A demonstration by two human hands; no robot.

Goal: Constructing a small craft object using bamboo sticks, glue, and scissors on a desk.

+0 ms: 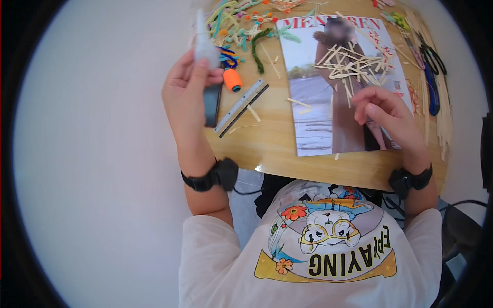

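Observation:
Raised at the table's left side, my left hand (191, 84) is closed around a whitish squeeze bottle (206, 51) with a long pointed nozzle, which points up. The bottle's contents cannot be made out. My right hand (382, 110) hovers over the lower right of a magazine (314, 131), its fingers loosely bent and apart, with nothing visible between them. Just beyond its fingertips, a loose heap of thin wooden sticks (354, 64) lies crisscrossed on the cover. A few short stick pieces (300, 104) rest near the magazine's left edge.
An orange thread spool (232, 80), a ruler (240, 107) and a dark phone-like slab (212, 105) lie by my left hand. Coloured fuzzy stems (259, 49) crowd the far left. Black-handled scissors (433, 59), a blue-handled tool (432, 92) and long sticks (443, 110) line the right edge.

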